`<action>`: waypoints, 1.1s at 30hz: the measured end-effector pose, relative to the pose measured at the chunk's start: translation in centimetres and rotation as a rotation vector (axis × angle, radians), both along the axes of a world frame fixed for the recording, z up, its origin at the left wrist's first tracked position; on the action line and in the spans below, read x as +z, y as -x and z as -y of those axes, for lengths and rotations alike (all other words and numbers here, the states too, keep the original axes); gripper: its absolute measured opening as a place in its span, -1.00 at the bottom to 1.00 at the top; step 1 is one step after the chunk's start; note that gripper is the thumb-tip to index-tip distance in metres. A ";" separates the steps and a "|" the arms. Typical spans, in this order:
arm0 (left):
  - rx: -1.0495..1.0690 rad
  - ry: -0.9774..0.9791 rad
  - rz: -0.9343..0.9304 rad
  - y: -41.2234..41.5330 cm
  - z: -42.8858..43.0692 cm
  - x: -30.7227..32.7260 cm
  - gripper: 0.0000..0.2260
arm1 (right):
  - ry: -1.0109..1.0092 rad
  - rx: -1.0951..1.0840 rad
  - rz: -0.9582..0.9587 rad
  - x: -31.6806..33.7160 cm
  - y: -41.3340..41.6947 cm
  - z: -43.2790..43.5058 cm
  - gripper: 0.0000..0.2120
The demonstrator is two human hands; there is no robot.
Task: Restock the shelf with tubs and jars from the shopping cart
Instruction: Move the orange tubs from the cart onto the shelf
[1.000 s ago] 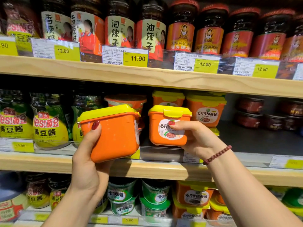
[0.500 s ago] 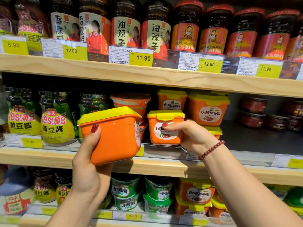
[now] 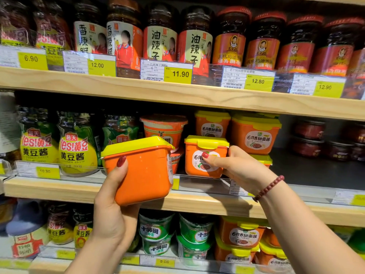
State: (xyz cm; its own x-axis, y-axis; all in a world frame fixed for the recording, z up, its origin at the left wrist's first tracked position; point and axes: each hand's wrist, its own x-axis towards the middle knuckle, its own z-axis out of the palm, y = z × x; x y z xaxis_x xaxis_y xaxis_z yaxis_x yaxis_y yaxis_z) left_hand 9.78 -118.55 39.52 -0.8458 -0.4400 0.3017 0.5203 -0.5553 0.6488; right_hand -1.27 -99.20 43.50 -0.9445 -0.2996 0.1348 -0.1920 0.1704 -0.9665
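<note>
Two orange tubs with yellow lids are in the hands. Left tub [image 3: 142, 171]: squarish, tapering toward the base, plain orange side facing the camera, its label turned to the right edge and barely visible. Left hand [image 3: 110, 210] cups it from below, thumb up the near wall; it is held in the air in front of the middle shelf [image 3: 59, 189], tilted so the lid leans away and to the left.

Right tub [image 3: 205, 157]: smaller in view, white oval label facing outward, lid clasp to the front. It sits upright on the middle shelf just behind the clear front rail [image 3: 201, 179]. Right hand [image 3: 239, 169] grips its right side, thumb across the label; a red bead bracelet [image 3: 268, 187] circles the wrist.

Against the frame half a second back: the right tub is lower and now rests on the shelf board; the left tub has scarcely shifted.

Behind the right tub, more matching tubs [image 3: 255, 133] are stacked, and a round orange cup [image 3: 164, 127] stands to their left. Yellow-labelled soybean paste jars [image 3: 78, 147] fill the shelf's left part. Dark chilli jars [image 3: 229, 38] line the upper shelf above yellow price tags [image 3: 177, 75].
</note>
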 end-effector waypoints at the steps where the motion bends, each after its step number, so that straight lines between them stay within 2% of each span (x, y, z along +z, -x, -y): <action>1: -0.005 -0.003 0.002 0.1 -0.1 0.0 -0.78 | -0.010 -0.041 -0.026 0.0 -0.2 0.0 -0.69; 4: -0.016 -0.011 0.010 0.2 -0.2 0.0 -0.78 | -0.040 -0.094 -0.136 -0.1 -0.3 0.2 -0.56; 7: -0.018 -0.013 0.013 0.3 -0.2 -0.1 -0.78 | -0.047 -0.121 -0.208 -0.4 -0.1 0.2 -0.58; 11: -0.009 -0.031 0.016 0.5 -0.2 -0.1 -0.79 | -0.105 -0.138 -0.301 -0.6 0.3 0.2 -0.45; 15: -0.004 -0.038 0.018 0.6 -0.2 -0.1 -0.79 | -0.193 -0.213 -0.408 -1.4 0.8 0.2 -0.43; 24: -0.005 -0.025 0.019 0.1 -0.1 -0.3 -0.79 | -0.201 -0.256 -0.469 -2.0 0.9 0.4 -0.42; 29: -0.005 -0.026 0.022 0.0 -0.1 -0.4 -0.79 | -0.206 -0.241 -0.469 -2.3 0.5 -0.2 -0.52; 33: -0.005 -0.029 0.027 0.2 0.0 -0.5 -0.78 | -0.233 -0.234 -0.475 -2.0 0.6 -0.6 -0.52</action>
State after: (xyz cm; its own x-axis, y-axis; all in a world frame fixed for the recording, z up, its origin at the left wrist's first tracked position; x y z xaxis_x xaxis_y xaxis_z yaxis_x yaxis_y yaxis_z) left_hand 9.59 -118.54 39.06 -0.8555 -0.4441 0.2663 0.5003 -0.5763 0.6462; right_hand -1.88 -98.61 41.52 -0.8410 -0.1631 0.5158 -0.5275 0.4585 -0.7152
